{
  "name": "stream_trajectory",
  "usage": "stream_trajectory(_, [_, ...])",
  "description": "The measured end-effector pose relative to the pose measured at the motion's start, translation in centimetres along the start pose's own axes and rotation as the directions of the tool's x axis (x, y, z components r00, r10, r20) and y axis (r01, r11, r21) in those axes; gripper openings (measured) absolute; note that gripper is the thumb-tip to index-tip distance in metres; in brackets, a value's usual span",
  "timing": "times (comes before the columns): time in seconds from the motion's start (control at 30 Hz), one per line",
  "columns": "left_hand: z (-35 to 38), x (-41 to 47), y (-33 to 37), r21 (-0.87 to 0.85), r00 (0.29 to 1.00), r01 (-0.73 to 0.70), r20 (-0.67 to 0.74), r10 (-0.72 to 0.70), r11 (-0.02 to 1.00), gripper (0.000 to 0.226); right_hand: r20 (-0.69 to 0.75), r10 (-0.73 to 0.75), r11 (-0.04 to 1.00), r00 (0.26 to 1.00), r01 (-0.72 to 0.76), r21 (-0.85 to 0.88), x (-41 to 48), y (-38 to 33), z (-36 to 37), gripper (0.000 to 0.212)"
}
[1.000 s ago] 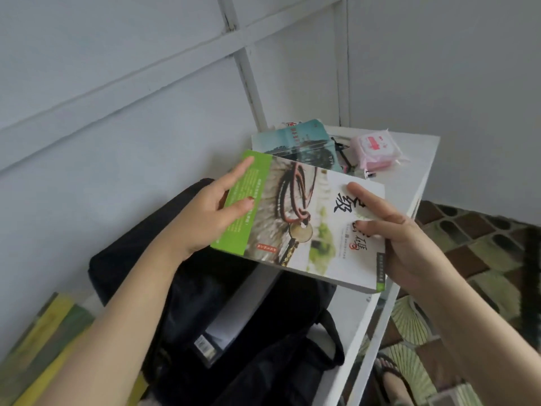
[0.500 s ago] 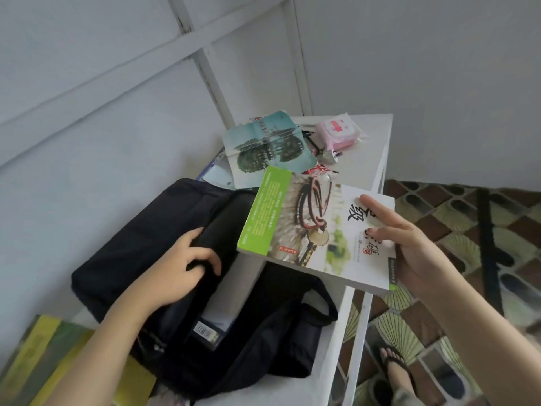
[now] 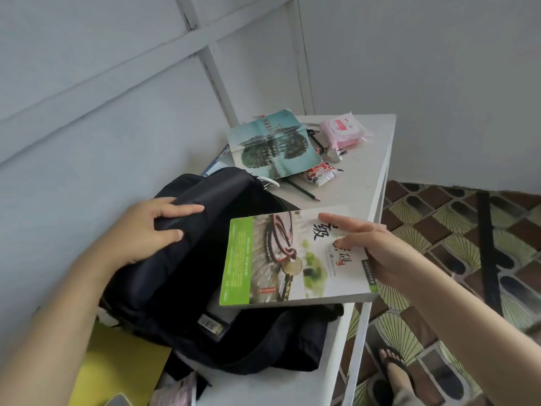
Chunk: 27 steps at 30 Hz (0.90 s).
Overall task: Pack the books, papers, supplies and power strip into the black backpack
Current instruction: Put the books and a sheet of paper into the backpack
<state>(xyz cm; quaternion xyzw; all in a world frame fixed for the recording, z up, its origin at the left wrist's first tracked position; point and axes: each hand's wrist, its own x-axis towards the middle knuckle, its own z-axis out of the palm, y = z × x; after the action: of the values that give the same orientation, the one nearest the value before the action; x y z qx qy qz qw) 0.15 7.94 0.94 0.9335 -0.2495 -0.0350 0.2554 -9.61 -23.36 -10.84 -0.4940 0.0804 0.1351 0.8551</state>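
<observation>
Backpack (image 3: 205,259) flap is pinched up in our left hand (image 3: 146,230) to keep it open, while our right hand (image 3: 377,247) clamps the book (image 3: 281,259) flat above the opening beside that grip.

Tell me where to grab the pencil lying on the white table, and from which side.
Pinch the pencil near its tip end from above. It lies flat on the table, and its other end runs under the teal book, so only that end is free.
</observation>
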Motion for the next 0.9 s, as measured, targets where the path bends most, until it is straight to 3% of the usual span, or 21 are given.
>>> stream_trajectory(0.17, [-0.9, 0.2, -0.1, 0.010, 0.999, -0.024, -0.032, 0.024, 1.000, 0.087, -0.110, 0.014, 0.999, 0.994, -0.009, 0.047, 3.5, 0.6, 4.4, 0.042])
stream_trajectory(0.3, [-1.2, 0.3, 0.3, 0.016, 0.997, -0.063, -0.043, 0.064, 0.998, 0.090, -0.167, 0.002, 0.988, 0.986, 0.024, 0.154, 5.9, 1.6, 7.7, 0.048])
stream_trajectory(0.43, [-2.0, 0.6, 0.0, 0.096, 0.994, -0.070, -0.072, 0.077, 0.993, 0.081, -0.003, 0.032, 0.971, 0.999, -0.031, 0.237, 7.5, 2.4, 10.2, 0.067])
stream_trajectory(0.53, [-2.7, 0.6, 0.4, 0.138, 0.989, -0.085, -0.110, 0.101, 0.987, 0.082, 0.158, 0.088, 0.994, 0.984, -0.076, -0.079, 8.1, 2.0, 10.4, 0.072])
stream_trajectory(0.6, [-3.0, 0.4, 0.7, 0.158, 0.984, -0.094, -0.134, 0.116, 0.983, 0.085, 0.193, 0.140, 0.935, 0.971, -0.066, -0.349, 8.4, 1.6, 10.4, 0.073])
stream_trajectory(0.77, [-3.4, 0.1, 1.2, 0.173, 0.979, -0.096, -0.164, 0.125, 0.980, 0.086, 0.152, 0.092, 0.880, 0.984, -0.009, -0.474, 9.4, 1.9, 11.4, 0.077])
stream_trajectory(0.83, [-3.5, 0.2, 1.3, 0.171, 0.978, -0.094, -0.168, 0.123, 0.981, 0.085, 0.116, 0.002, 0.769, 0.993, 0.073, -0.635, 9.4, 2.4, 12.1, 0.076])
stream_trajectory(0.87, [-3.5, 0.2, 1.4, 0.169, 0.978, -0.098, -0.166, 0.126, 0.981, 0.085, 0.101, -0.063, 0.652, 0.993, 0.118, -0.749, 9.3, 2.6, 12.6, 0.071])
stream_trajectory(0.9, [-3.6, 0.2, 1.4, 0.172, 0.977, -0.103, -0.166, 0.132, 0.980, 0.085, 0.104, -0.146, 0.456, 0.984, 0.160, -0.875, 9.0, 2.7, 13.1, 0.064])
